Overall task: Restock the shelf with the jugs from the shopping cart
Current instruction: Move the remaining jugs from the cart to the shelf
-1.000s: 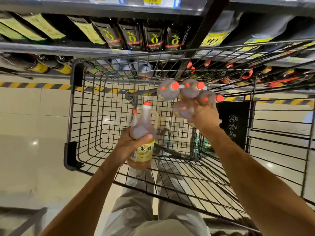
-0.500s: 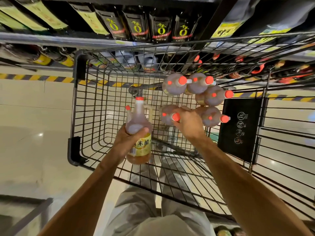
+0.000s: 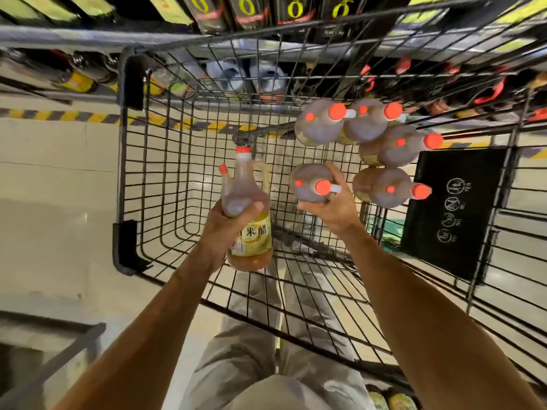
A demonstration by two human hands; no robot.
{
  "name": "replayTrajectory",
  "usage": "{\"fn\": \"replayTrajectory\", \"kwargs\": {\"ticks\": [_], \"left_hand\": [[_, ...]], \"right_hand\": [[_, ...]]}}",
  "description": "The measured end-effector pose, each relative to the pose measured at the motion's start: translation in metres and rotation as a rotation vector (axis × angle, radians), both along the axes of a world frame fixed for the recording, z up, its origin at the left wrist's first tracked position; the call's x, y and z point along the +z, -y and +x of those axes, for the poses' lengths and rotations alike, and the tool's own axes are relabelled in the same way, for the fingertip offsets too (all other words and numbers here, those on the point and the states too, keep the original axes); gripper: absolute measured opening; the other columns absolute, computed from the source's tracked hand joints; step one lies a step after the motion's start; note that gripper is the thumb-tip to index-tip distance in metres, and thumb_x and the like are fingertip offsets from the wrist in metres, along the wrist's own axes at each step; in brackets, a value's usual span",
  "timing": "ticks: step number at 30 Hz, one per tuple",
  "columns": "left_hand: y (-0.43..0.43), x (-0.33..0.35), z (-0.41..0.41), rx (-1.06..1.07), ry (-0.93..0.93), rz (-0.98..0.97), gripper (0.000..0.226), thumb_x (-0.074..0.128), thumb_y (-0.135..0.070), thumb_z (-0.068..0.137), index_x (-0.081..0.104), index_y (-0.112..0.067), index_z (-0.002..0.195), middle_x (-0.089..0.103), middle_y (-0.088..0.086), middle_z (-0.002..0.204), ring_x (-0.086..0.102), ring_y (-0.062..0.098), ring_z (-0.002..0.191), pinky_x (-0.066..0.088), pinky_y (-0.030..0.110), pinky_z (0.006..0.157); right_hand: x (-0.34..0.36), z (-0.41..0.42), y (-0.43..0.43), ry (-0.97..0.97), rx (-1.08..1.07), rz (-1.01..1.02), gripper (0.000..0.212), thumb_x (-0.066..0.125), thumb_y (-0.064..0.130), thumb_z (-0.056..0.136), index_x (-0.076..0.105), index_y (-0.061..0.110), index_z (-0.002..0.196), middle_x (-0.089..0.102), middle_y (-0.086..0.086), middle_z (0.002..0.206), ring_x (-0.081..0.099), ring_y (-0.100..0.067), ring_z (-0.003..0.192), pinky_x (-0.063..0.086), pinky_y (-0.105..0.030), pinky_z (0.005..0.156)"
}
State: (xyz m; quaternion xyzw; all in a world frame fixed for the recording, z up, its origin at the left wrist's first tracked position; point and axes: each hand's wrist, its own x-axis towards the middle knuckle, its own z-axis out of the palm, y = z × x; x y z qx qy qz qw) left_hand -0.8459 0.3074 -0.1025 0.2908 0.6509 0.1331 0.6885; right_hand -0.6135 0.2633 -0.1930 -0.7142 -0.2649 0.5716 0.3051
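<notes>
My left hand (image 3: 228,229) grips an amber jug (image 3: 250,208) with an orange cap and a yellow label, held upright above the wire shopping cart (image 3: 165,184). My right hand (image 3: 331,207) is curled round the neck and handle of a second jug (image 3: 310,182) inside the cart. Several more orange-capped jugs (image 3: 384,137) stand in the cart's far right corner. The shelf (image 3: 74,39) runs along the top of the view with dark bottles on it.
A black sign panel (image 3: 455,211) hangs on the cart's right side. Yellow-black hazard tape (image 3: 74,116) marks the floor under the shelf. My legs in grey trousers (image 3: 266,365) show below the cart. A metal frame (image 3: 53,362) lies at lower left.
My right hand moved down from the upper jugs and took hold of the near jug's neck. The left hand keeps its jug, slightly raised. The camera tilted down.
</notes>
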Motion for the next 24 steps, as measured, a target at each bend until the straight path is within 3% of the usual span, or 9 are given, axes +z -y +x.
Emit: {"fn": "replayTrajectory", "kwargs": {"ticks": [2, 6, 8, 11, 15, 19, 20, 23, 24], "left_hand": [[0.004, 0.004, -0.002, 0.042, 0.022, -0.006, 0.048, 0.080, -0.037, 0.077, 0.068, -0.010, 0.115, 0.075, 0.016, 0.105, 0.073, 0.034, 0.094, 0.059, 0.048, 0.080], [0.009, 0.030, -0.002, 0.122, 0.095, 0.002, 0.047, 0.073, -0.030, 0.086, 0.062, 0.002, 0.118, 0.069, 0.023, 0.098, 0.069, 0.037, 0.080, 0.053, 0.044, 0.074], [0.011, 0.045, -0.005, 0.115, 0.123, 0.012, 0.045, 0.071, -0.032, 0.089, 0.060, 0.004, 0.116, 0.067, 0.024, 0.095, 0.066, 0.037, 0.079, 0.054, 0.043, 0.072], [0.010, 0.072, -0.014, 0.198, 0.105, 0.045, 0.048, 0.078, -0.039, 0.079, 0.067, -0.005, 0.112, 0.073, 0.020, 0.100, 0.071, 0.038, 0.090, 0.057, 0.051, 0.080], [0.004, 0.118, -0.031, 0.280, 0.120, 0.131, 0.052, 0.084, -0.038, 0.072, 0.070, -0.007, 0.110, 0.073, 0.021, 0.107, 0.071, 0.037, 0.094, 0.054, 0.058, 0.087], [-0.006, 0.165, -0.065, 0.351, 0.170, 0.202, 0.058, 0.084, -0.036, 0.076, 0.066, -0.004, 0.121, 0.073, 0.018, 0.111, 0.073, 0.031, 0.091, 0.059, 0.043, 0.077], [-0.010, 0.176, -0.075, 0.361, 0.193, 0.215, 0.058, 0.082, -0.035, 0.077, 0.066, -0.004, 0.123, 0.074, 0.017, 0.109, 0.074, 0.030, 0.090, 0.059, 0.040, 0.075], [-0.023, 0.210, -0.117, 0.372, 0.262, 0.281, 0.042, 0.073, -0.027, 0.082, 0.067, -0.005, 0.118, 0.077, 0.015, 0.100, 0.075, 0.027, 0.084, 0.060, 0.035, 0.066], [-0.027, 0.222, -0.134, 0.360, 0.285, 0.308, 0.039, 0.074, -0.026, 0.085, 0.067, -0.006, 0.117, 0.076, 0.016, 0.102, 0.075, 0.029, 0.086, 0.060, 0.036, 0.067]], "right_hand": [[-0.004, 0.000, -0.006, 0.019, 0.032, 0.018, 0.109, 0.099, 0.017, 0.051, 0.042, 0.017, 0.144, 0.057, 0.003, 0.131, 0.059, -0.019, 0.125, 0.050, -0.040, 0.108], [0.022, 0.003, -0.015, 0.038, 0.042, 0.019, 0.081, 0.100, 0.011, 0.056, 0.055, 0.011, 0.124, 0.066, 0.008, 0.112, 0.064, 0.010, 0.098, 0.053, -0.012, 0.085], [0.051, 0.002, -0.019, -0.023, 0.020, 0.039, 0.063, 0.095, 0.008, 0.065, 0.060, 0.016, 0.115, 0.067, 0.010, 0.108, 0.063, 0.011, 0.093, 0.050, -0.006, 0.077], [0.103, -0.005, -0.028, -0.178, -0.062, 0.066, 0.049, 0.088, 0.015, 0.076, 0.060, 0.019, 0.117, 0.070, 0.010, 0.109, 0.068, -0.006, 0.101, 0.054, -0.013, 0.080], [0.176, -0.030, -0.051, -0.369, -0.114, 0.157, 0.051, 0.087, 0.040, 0.075, 0.064, 0.033, 0.119, 0.072, 0.003, 0.124, 0.069, -0.017, 0.114, 0.057, -0.036, 0.095], [0.246, -0.065, -0.081, -0.488, -0.074, 0.196, 0.012, 0.063, 0.022, 0.099, 0.066, 0.021, 0.110, 0.080, 0.003, 0.090, 0.075, -0.017, 0.083, 0.059, -0.026, 0.065], [0.262, -0.077, -0.087, -0.504, -0.048, 0.207, 0.021, 0.068, 0.029, 0.095, 0.067, 0.017, 0.111, 0.080, 0.000, 0.089, 0.075, -0.020, 0.083, 0.060, -0.027, 0.064], [0.310, -0.121, -0.101, -0.513, 0.027, 0.279, 0.092, 0.095, 0.056, 0.054, 0.064, 0.013, 0.129, 0.075, -0.014, 0.116, 0.075, -0.027, 0.098, 0.063, -0.039, 0.079], [0.324, -0.138, -0.105, -0.501, 0.050, 0.311, 0.091, 0.095, 0.057, 0.051, 0.067, 0.017, 0.128, 0.073, -0.016, 0.120, 0.074, -0.029, 0.103, 0.062, -0.042, 0.084]]}}
